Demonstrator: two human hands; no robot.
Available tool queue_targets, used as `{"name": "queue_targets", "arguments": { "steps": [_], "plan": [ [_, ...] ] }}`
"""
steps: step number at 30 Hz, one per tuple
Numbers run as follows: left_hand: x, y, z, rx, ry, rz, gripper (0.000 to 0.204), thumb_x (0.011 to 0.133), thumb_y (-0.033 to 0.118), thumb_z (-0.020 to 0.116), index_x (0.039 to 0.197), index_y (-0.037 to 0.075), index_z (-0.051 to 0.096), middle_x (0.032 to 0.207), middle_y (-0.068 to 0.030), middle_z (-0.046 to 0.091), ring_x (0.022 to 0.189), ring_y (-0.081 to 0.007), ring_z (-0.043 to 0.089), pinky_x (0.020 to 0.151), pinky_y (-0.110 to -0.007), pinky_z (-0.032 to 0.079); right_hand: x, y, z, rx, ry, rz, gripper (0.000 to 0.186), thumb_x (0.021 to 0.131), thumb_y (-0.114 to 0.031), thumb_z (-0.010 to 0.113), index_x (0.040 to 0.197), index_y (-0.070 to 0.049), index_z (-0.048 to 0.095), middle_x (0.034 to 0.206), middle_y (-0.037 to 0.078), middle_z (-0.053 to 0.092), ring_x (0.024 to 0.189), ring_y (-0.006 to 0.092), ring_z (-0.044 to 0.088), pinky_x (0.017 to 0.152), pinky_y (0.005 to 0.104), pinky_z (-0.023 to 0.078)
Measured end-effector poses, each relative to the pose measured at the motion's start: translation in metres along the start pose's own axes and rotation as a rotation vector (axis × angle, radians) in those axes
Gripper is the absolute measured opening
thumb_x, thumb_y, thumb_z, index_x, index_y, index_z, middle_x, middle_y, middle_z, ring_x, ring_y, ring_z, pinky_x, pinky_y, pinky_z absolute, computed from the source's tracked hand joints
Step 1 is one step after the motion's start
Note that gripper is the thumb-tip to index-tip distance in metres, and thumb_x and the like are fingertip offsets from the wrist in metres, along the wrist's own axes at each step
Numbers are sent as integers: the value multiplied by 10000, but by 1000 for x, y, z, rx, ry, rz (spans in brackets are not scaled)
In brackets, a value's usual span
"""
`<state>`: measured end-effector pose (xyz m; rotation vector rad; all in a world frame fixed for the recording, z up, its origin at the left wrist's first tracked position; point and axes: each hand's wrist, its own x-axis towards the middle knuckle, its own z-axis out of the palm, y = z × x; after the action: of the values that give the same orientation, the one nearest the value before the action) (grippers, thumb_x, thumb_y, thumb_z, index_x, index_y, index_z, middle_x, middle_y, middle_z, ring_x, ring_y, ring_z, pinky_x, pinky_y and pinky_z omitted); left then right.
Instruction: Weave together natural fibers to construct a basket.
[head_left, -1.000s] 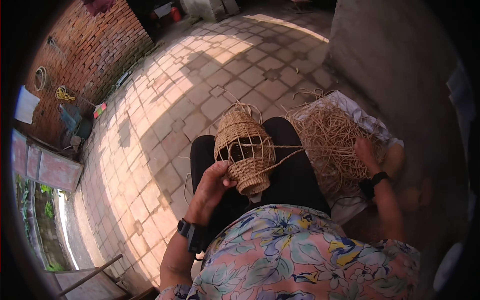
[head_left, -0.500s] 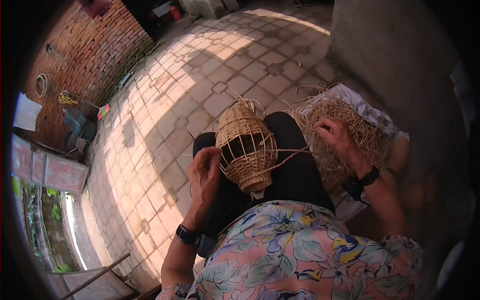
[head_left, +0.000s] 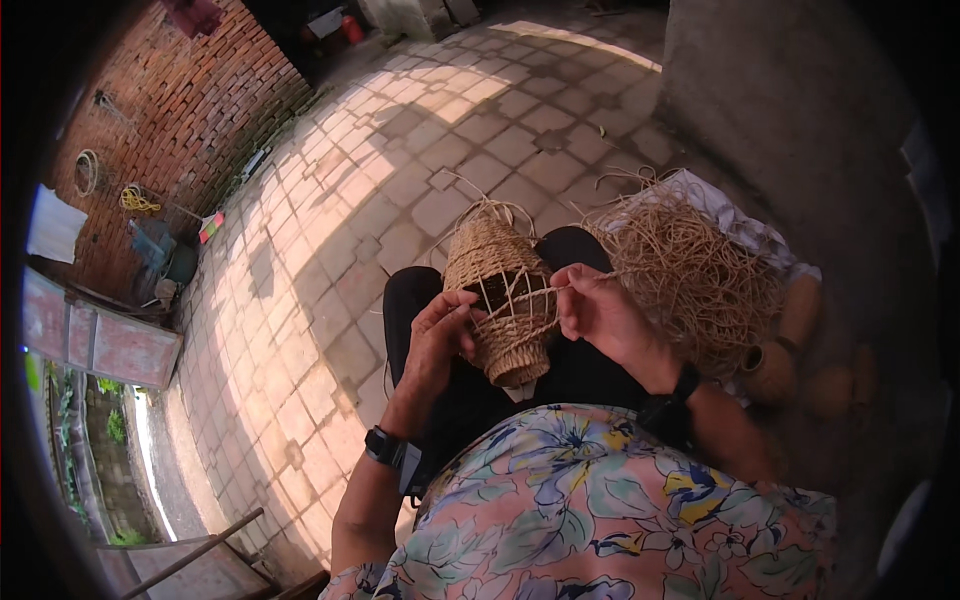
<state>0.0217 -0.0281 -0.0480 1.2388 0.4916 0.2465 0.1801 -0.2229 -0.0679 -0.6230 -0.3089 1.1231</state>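
Spreading across most of the view, the patterned courtyard paving [head_left: 310,250] lies part in sun, part in shade, between a red brick wall [head_left: 190,110] and a plain grey wall [head_left: 790,110]. Over it sits a person in a floral shirt [head_left: 580,500] and black trousers [head_left: 590,390]. Just beyond the right knee, a loose tangle of tan cord [head_left: 690,270] is heaped on a crumpled white sheet [head_left: 735,222]. A vase-shaped woven basket [head_left: 495,250] lies on the lap between the thighs, narrow neck toward the body; bare upright stakes [head_left: 512,284] cross an open band in its side, and the interior behind them is too dark to tell what it holds. By the heap's near edge lies a tan, round-mouthed vessel [head_left: 768,370], its opening dark, contents hidden. The right hand [head_left: 615,315] pinches a twisted strand [head_left: 540,293] between thumb and forefinger at the basket's right side; the strand runs across the stakes. The left hand [head_left: 435,340] is at the opposite side, fingers bent and narrowly parted from the thumb; whether it grips anything cannot be told.
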Motion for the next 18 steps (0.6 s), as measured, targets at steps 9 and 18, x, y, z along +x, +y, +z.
{"name": "queue_targets", "arguments": {
  "steps": [9,18],
  "plan": [
    [-22,21,21,955,257,469,150,827,55,596,972,30,625,836,-135,647,714,-249,648,652,-324,501,-29,-14,-15,-1019,309,84,346,960,-341,482,824,-39,578,590,0,549,471,57,502,391,204,379],
    [6,36,53,893,-140,235,201,890,103,507,1050,35,609,721,-84,617,636,-128,583,609,-279,472,0,-30,-12,-555,148,-57,143,856,-157,664,879,-77,548,771,0,580,672,66,562,576,206,479]
  ]
}}
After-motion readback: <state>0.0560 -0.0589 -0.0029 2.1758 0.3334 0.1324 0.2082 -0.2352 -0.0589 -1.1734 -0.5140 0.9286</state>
